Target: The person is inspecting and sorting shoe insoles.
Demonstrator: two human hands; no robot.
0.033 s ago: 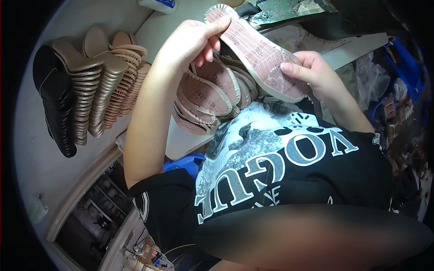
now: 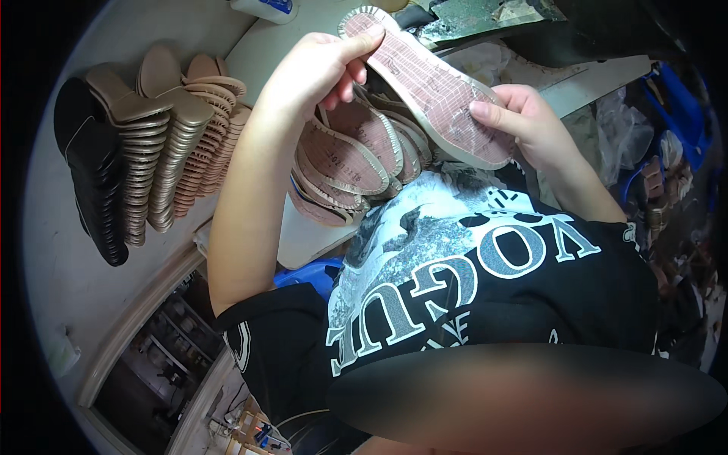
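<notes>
Two hands, one insole!

The left hand (image 2: 326, 68) is pinching the insole (image 2: 432, 83) by its narrow far end, thumb on top; the right hand (image 2: 519, 117) is clamping the broad near end. Both grips are holding it by the rim, probably to steady it and leave most of its pink face uncovered. It's hanging right of a pile (image 2: 353, 159) on the bench (image 2: 299, 239). Further left, stacks (image 2: 144, 174) are lying packed tight, perhaps saving room.
</notes>
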